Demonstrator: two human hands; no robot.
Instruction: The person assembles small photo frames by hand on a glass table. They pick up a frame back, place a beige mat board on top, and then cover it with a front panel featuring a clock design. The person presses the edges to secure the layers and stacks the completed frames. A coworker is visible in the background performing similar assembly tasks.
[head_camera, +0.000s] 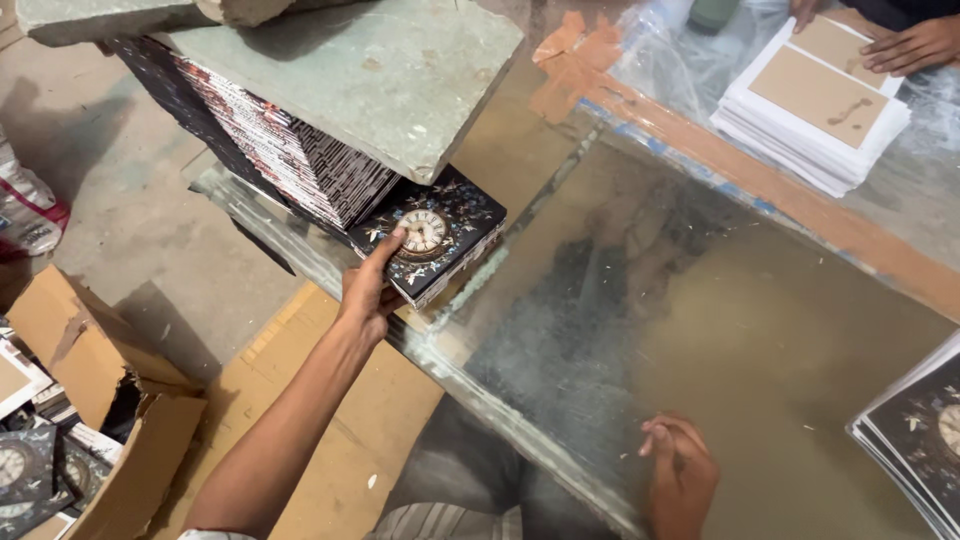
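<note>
My left hand (367, 290) pinches the clock-printed book cover (432, 240) at its near corner, under the stone slab (370, 75); stiff, slick, probably light. My right hand (680, 480) rests empty on the glass table (720, 330)

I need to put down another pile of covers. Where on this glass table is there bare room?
The broad middle of the glass table lies bare, bordered by the dark clock-print stack under the stone slab, the taped seam, and the right hand. It is crowded by the white stack and the covers at the right edge.
</note>
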